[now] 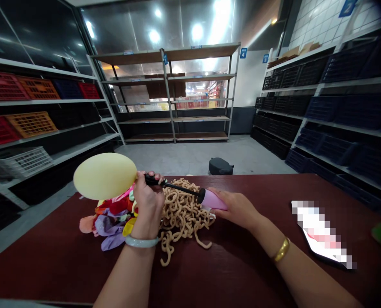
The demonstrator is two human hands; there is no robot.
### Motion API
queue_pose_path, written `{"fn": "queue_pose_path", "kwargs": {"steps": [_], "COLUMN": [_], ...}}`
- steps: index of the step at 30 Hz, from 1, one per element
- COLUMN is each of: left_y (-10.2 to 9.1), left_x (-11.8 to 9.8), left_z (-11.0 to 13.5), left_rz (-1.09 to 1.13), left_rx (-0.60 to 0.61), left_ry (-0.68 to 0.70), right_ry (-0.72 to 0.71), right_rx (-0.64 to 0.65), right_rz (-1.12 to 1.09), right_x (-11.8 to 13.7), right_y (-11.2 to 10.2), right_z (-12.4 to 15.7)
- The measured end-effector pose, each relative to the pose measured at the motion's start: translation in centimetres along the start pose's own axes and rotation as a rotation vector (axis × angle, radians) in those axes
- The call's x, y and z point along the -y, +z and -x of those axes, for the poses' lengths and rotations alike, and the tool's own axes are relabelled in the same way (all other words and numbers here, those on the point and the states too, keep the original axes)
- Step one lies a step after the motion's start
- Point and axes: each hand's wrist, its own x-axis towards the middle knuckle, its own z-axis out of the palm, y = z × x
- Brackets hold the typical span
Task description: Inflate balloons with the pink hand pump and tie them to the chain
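Pale yellow latex: an inflated balloon [104, 176] hangs above the left edge of the table [65, 261], at 9 o'clock from the left hand [148, 205]. Its neck runs into that fist and is hidden there.

The left hand is closed tight around the balloon neck and the black front end of a hand pump [180, 188]. Its knuckles face up and the forearm rises steeply from 6 o'clock, with a pale green bangle [142, 242] at the wrist. This grip appears to pinch the balloon mouth onto the pump tip, so that balloon and tip are held as one unit.

From the fist the thin black pump rod slants toward 4 o'clock and ends in a pink barrel [213, 200]. The right hand [238, 208] is wrapped around the far part of this barrel, palm down and low over the table. Its forearm comes in from 5 o'clock and bears a gold bangle [281, 250]. The two hands are set apart along the pump axis, which suits a push-pull stroke.

Directly below the balloon, at 6 o'clock, a heap of flat balloons [108, 216] in red, purple, orange and yellow lies on the table. Touching this heap at 3 o'clock is a tangle of tan cord [184, 214], lying under the pump rod.

A phone [322, 233] lies well apart at 3 o'clock. A dark bag [220, 166] sits on the floor beyond the table at 12 o'clock.
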Motion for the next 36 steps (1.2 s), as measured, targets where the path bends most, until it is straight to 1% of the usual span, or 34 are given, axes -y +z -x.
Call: {"fn": "queue_pose_path", "kwargs": {"steps": [3, 8, 10, 13, 16, 18, 20, 24, 27, 29, 31, 33, 36], "left_y": [0.8, 1.9, 2.1, 2.2, 2.3, 2.2, 1.9, 0.5, -0.4, -0.7, -0.6, -0.3, 0.4], "left_x": [1.7, 4.8, 5.6, 5.9, 5.3, 4.4, 3.1, 0.3, -0.8, -0.8, -0.3, 0.7, 2.4], "left_z": [1.9, 5.7, 6.8, 7.4, 7.0, 6.0, 4.5, 0.9, -0.8, -1.0, -0.7, 0.0, 1.8], "left_rz": [-0.008, -0.021, -0.021, -0.038, -0.072, -0.083, -0.079, -0.052, -0.026, -0.011, -0.002, 0.000, -0.017], "left_rx": [0.039, 0.115, 0.133, 0.138, 0.139, 0.146, 0.128, 0.028, -0.021, -0.024, -0.015, -0.006, 0.021], "left_ry": [-0.068, -0.208, -0.255, -0.258, -0.238, -0.220, -0.179, -0.072, -0.017, -0.008, -0.007, -0.017, -0.085], "right_ry": [-0.002, 0.011, 0.021, 0.026, 0.020, 0.016, 0.012, 0.000, 0.001, 0.004, 0.010, 0.019, 0.022], "right_rx": [-0.008, -0.031, -0.041, -0.035, -0.028, -0.027, -0.020, 0.025, 0.041, 0.035, 0.024, 0.012, 0.000], "right_rz": [0.007, -0.013, -0.019, -0.019, -0.024, -0.031, -0.030, -0.022, -0.018, -0.011, 0.002, 0.016, 0.014], "right_x": [0.3, 1.0, 1.2, 1.5, 1.9, 1.9, 1.8, 1.3, 0.9, 0.6, 0.4, 0.3, 0.4], "right_y": [0.1, 0.3, 0.5, 0.6, 0.5, 0.4, 0.3, 0.1, -0.2, -0.4, -0.5, -0.4, -0.2], "right_z": [0.0, 0.0, 0.0, 0.0, 0.0, -0.1, -0.2, -0.2, -0.1, 0.0, 0.0, 0.0, 0.0]}}
